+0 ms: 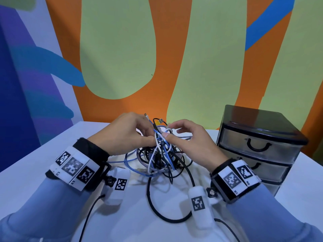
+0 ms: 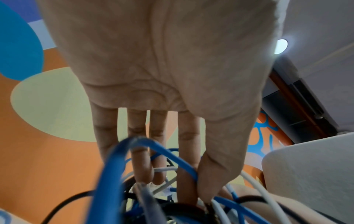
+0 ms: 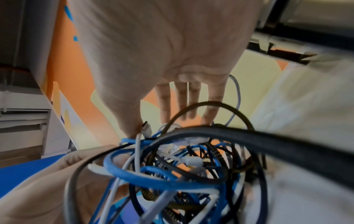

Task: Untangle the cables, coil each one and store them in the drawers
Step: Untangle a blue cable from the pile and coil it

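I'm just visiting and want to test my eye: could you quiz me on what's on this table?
1. True or false: a drawer of the black drawer unit stands open.
2. What do the left hand and right hand both work on? A) one coiled cable B) the cable tangle C) a drawer handle
3. Fill in: the drawer unit stands on the person's ____ side of the white table.

Key: 1 false, all look closed; 2 B; 3 right.

light: bright, even | shadows: soft | wrist views: blurred (edges warped)
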A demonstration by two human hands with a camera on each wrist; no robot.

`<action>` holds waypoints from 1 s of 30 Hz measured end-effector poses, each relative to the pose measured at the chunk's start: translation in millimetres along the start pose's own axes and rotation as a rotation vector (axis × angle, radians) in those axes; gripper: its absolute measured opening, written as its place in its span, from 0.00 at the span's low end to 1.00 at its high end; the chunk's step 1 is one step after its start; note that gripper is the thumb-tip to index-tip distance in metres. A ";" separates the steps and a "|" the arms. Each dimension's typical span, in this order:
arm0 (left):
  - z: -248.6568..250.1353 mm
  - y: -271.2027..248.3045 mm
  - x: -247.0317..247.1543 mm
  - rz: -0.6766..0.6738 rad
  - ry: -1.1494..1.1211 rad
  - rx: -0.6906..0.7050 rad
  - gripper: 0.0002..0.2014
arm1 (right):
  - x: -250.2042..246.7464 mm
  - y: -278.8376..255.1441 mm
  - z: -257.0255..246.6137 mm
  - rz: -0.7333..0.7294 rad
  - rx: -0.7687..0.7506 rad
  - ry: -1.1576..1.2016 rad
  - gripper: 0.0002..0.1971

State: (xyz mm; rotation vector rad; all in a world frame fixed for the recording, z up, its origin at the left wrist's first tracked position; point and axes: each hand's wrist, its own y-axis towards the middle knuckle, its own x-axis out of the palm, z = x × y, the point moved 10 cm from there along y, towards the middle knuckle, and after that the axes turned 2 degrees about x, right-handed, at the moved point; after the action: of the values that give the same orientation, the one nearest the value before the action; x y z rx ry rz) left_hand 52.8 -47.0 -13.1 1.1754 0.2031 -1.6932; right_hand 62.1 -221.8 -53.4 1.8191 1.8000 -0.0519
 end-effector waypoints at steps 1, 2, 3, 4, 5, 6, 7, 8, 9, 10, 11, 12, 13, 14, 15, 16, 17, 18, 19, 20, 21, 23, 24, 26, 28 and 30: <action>-0.4 0.0 -0.7 0.001 -0.004 -0.002 0.08 | 0.9 1.1 -0.2 0.000 0.000 0.044 0.08; -1.2 0.3 -1.3 0.004 -0.006 -0.003 0.08 | 1.2 2.2 0.0 0.002 -0.002 0.071 0.05; -2.1 0.7 -2.1 0.009 -0.010 -0.006 0.07 | -0.2 3.9 1.1 0.016 -0.015 0.065 0.06; -3.4 1.0 -3.3 0.018 -0.016 -0.009 0.07 | -1.4 5.8 3.8 0.028 -0.028 0.038 0.10; -3.9 1.5 -4.4 0.030 -0.025 -0.007 0.06 | -1.6 7.0 7.1 0.029 -0.032 0.010 0.13; -3.6 1.6 -5.0 0.039 -0.035 -0.003 0.06 | -1.2 8.0 10.2 0.023 -0.029 -0.009 0.16; -2.6 1.5 -5.2 0.044 -0.045 0.004 0.05 | -0.7 8.2 12.6 0.019 -0.026 -0.023 0.17; -1.9 1.6 -5.2 0.047 -0.053 0.009 0.05 | -0.7 8.8 14.4 0.022 -0.025 -0.032 0.16; -2.1 1.8 -5.3 0.048 -0.058 0.010 0.05 | -1.7 9.4 15.0 0.035 -0.028 -0.039 0.14; -2.8 2.2 -5.6 0.046 -0.059 0.009 0.06 | -3.6 9.6 14.8 0.054 -0.035 -0.045 0.11; -3.7 2.3 -6.2 0.044 -0.054 0.008 0.06 | -5.9 9.7 14.6 0.075 -0.043 -0.048 0.08; -4.9 2.8 -7.5 0.046 -0.042 0.009 0.07 | -8.8 9.5 14.1 0.098 -0.049 -0.043 0.07; -5.9 3.1 -9.4 0.053 -0.027 0.013 0.07 | -12.1 9.5 14.9 0.123 -0.049 -0.033 0.08; -6.9 3.2 -11.7 0.066 -0.007 0.017 0.06 | -14.8 9.5 16.3 0.149 -0.042 -0.016 0.09; -7.9 3.2 -14.3 0.085 0.017 0.021 0.05 | -16.3 9.2 16.9 0.163 -0.033 0.015 0.10; -8.9 2.9 -17.1 0.104 0.048 0.019 0.04 | -15.4 8.7 16.9 0.160 -0.017 0.063 0.11; -9.5 2.7 -19.4 0.116 0.074 0.016 0.05 | -12.8 8.3 16.6 0.144 0.004 0.126 0.12; -9.9 2.8 -20.8 0.114 0.084 0.015 0.06 | -9.6 7.9 16.4 0.126 0.032 0.192 0.13; -10.3 2.6 -20.7 0.096 0.067 0.016 0.07 | -7.4 7.0 16.5 0.115 0.069 0.254 0.13; -10.6 2.1 -20.2 0.070 0.018 0.015 0.06 | -7.0 6.4 18.0 0.119 0.109 0.309 0.13; -11.5 1.3 -20.3 0.049 -0.055 0.004 0.05 | -7.8 6.7 21.9 0.134 0.152 0.363 0.12; -14.1 -0.1 -24.6 0.055 -0.216 -0.041 0.05 | -12.7 5.9 31.8 0.188 0.227 0.427 0.13; -16.5 -0.3 -26.5 0.077 -0.303 -0.069 0.07 | -15.5 4.7 36.3 0.217 0.254 0.427 0.14; -19.5 0.6 -27.0 0.124 -0.448 -0.114 0.08 | -19.1 2.3 39.3 0.253 0.264 0.392 0.16; -19.1 1.5 -22.2 0.138 -0.507 -0.138 0.07 | -21.7 1.1 29.9 0.272 0.203 0.240 0.17; -18.5 2.5 -18.2 0.138 -0.509 -0.141 0.08 | -26.5 -2.9 5.3 0.298 0.079 0.066 0.13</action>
State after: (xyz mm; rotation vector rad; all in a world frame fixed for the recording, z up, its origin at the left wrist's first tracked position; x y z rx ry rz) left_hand 66.0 -25.2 -7.4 0.6128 -0.0732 -1.7642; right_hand 58.9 -248.3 -48.0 2.1498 1.5704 0.0530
